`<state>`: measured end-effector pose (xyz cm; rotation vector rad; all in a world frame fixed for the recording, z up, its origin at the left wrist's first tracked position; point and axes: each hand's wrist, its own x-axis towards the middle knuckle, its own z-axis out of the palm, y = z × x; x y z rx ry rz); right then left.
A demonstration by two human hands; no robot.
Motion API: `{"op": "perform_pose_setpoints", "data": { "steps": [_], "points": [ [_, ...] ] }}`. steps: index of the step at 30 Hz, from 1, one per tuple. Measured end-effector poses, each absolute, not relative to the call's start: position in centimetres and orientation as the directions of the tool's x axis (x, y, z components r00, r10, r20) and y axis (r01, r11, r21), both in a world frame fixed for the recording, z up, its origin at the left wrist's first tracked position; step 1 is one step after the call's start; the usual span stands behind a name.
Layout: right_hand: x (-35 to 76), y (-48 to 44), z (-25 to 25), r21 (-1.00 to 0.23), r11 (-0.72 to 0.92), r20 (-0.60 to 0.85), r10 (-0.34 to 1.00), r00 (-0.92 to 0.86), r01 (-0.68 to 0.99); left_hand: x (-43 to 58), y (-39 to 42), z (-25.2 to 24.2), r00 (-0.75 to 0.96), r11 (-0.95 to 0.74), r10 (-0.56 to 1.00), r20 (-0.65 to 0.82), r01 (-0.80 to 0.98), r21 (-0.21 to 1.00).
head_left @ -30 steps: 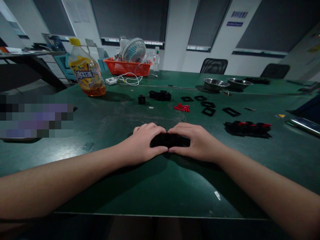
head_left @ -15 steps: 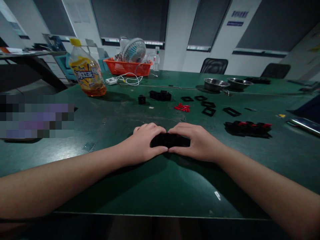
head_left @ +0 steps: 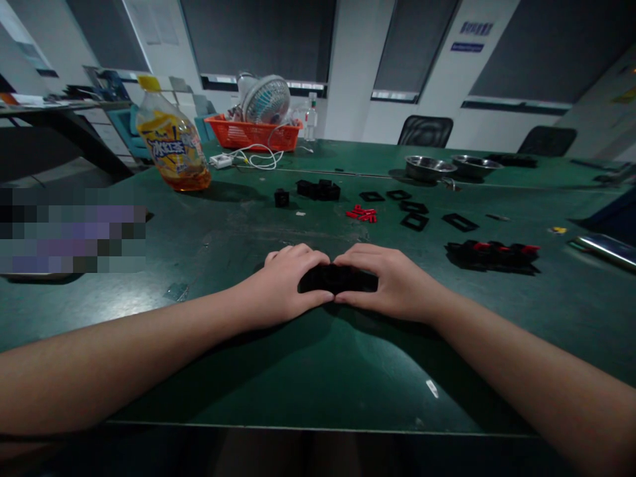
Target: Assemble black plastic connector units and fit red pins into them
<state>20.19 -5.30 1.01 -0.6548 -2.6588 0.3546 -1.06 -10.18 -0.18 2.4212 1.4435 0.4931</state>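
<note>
Both of my hands grip a black plastic part [head_left: 338,281] low over the green table [head_left: 278,391]. My left hand [head_left: 293,281] wraps its left end, fingers behind and thumb in front. On the other end my right hand [head_left: 390,278] is closed the same way, and the two thumb tips nearly meet. My fingers cover much of the part, so its exact kind is hidden. Beyond my hands lie small red pieces [head_left: 362,213], several flat black frames [head_left: 414,221] and some black blocks [head_left: 318,190]. A black assembly with red pieces [head_left: 491,256] rests to the right.
A drink bottle [head_left: 171,142] stands at the left. Farther back are an orange basket [head_left: 253,136] with a fan [head_left: 268,99], a white cable [head_left: 263,159] and metal bowls [head_left: 430,169]. A shiny metallic object [head_left: 603,252] lies near the right edge. A blurred patch covers something left.
</note>
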Motion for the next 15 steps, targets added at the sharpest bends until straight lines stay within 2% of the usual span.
{"op": "perform_pose_setpoints", "data": {
  "steps": [15],
  "points": [
    [20.17, -5.37, 1.05, -0.336, 0.854, 0.294, 0.495, -0.818, 0.396, -1.10, -10.18, -0.17, 0.447, -0.468, 0.882, 0.151, 0.786, 0.405]
  ]
}}
